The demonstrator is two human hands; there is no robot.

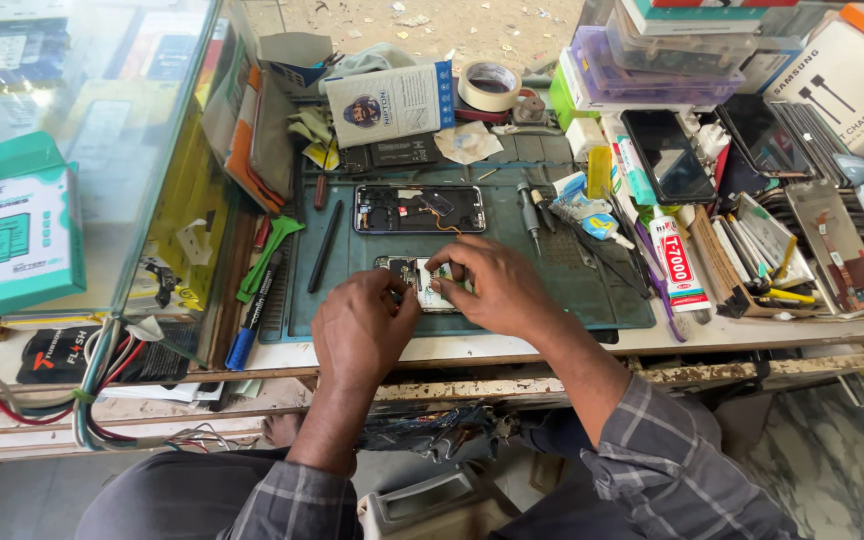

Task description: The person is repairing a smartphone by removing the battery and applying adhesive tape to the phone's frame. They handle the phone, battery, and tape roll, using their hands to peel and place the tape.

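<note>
Both my hands work on a small opened phone part [417, 280] lying at the front of the dark green work mat [572, 280]. My left hand [360, 328] grips its left edge with the fingers curled. My right hand [487, 285] presses on its right side with fingertips on top. Much of the part is hidden under my fingers. Just behind it lies an opened phone body [419, 208] with its black inside and an orange flex cable showing.
A glue tube [674, 265], screwdrivers [530, 212], a black pen-like tool [325, 246] and green pry tools [267, 255] lie around the mat. Tape roll [489, 85], boxes and phone screens [667, 155] crowd the back and right. A glass counter [102, 150] stands at left.
</note>
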